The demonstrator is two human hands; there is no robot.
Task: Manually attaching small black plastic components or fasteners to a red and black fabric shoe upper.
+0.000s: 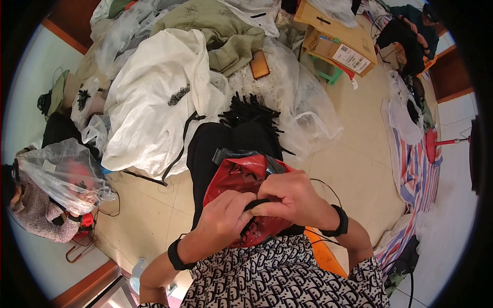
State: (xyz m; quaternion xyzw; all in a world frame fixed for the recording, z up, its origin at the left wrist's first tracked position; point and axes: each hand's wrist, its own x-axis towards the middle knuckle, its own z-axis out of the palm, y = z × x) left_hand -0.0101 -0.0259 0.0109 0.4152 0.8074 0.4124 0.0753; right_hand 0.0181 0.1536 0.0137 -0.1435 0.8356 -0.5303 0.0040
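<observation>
Over the lap, against a red plastic bag [241, 179], a small black piece [255, 204] is being pinched closed between the left hand [224, 222] and right hand [290, 197]; careful separating seems called for next.

I see my left hand [224, 219] and right hand [290, 197] pinching a matt black strip [255, 205] over a red bag [241, 177] of thin, glossy, crinkled plastic that lies on matt black cloth [226, 141]. Behind it the white sack [154, 102] looks like dull woven fabric, the clear bags [300, 97] are shiny wrinkled film, and the box [336, 36] is plain matt cardboard. The floor [354, 154] is smooth tile with a faint sheen.
</observation>
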